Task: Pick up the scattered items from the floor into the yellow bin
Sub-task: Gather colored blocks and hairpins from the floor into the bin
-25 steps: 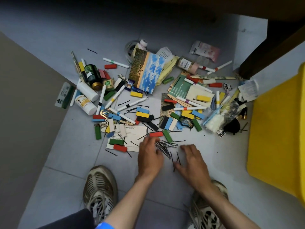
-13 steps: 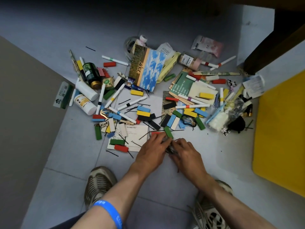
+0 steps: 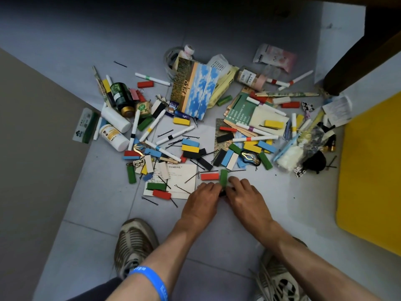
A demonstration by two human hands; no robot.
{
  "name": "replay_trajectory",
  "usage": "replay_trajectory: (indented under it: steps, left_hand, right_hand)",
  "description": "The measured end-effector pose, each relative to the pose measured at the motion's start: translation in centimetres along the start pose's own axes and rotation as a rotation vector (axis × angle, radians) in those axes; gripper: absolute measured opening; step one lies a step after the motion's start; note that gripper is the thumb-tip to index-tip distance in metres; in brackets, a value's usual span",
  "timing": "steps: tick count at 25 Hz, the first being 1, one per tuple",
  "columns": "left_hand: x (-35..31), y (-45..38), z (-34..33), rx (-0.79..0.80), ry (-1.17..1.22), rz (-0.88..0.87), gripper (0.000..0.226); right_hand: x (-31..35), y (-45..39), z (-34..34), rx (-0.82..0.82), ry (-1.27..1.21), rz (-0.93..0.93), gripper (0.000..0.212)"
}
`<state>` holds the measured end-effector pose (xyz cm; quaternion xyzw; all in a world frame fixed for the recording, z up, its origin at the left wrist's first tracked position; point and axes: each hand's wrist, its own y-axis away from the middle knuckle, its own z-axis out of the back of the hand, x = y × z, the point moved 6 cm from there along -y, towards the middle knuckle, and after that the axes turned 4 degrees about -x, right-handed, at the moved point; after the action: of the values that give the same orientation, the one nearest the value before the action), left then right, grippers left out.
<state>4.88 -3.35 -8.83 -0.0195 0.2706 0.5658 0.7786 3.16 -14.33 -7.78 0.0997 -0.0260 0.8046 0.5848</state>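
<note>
Left hand: the left hand (image 3: 202, 199) lies low over the grey tiled floor (image 3: 217, 231), knuckles up, fingers curled in toward the right hand.
Right hand: the right hand (image 3: 245, 196) meets it, fingertips touching, fingers curled the same way.
Between the hands: a small bundle of thin black hairpins (image 3: 223, 194) is pinched where the fingertips of both hands come together; most of it is hidden.
Green block: a green rectangular wooden block (image 3: 223, 177) stands just far of the fingertips, touching them; whether it is gripped cannot be told.
Red block: a red rectangular wooden block (image 3: 209, 176) lies just left of the green one, on the edge of a white printed card (image 3: 180, 179).
Scatter: coloured blocks, white marker pens, bottles and booklets spread across the floor far of the hands, with a blue-sky picture booklet (image 3: 195, 90) in the far middle.
Bin: the yellow plastic bin (image 3: 373, 170) stands at the right edge, well apart from the hands.
Feet: a worn grey sneaker (image 3: 134, 242) sits near left.
</note>
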Motion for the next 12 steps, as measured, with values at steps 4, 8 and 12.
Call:
replay_trajectory:
  steps: [4,8,12]
  left_hand:
    - [0.3,0.4,0.4,-0.046,0.135,0.02,0.012]
    - [1.0,1.0,1.0,-0.096,0.273,0.109,0.006]
    - [2.3,0.8,2.8,-0.21,0.259,0.217,0.013]
  right_hand:
    - [0.9,-0.4,0.0,-0.036,0.015,0.101,0.021]
    - [2.3,-0.9,0.0,-0.005,0.094,0.188,0.016]
    - [3.2,-1.3,0.0,0.053,0.125,0.185,0.02]
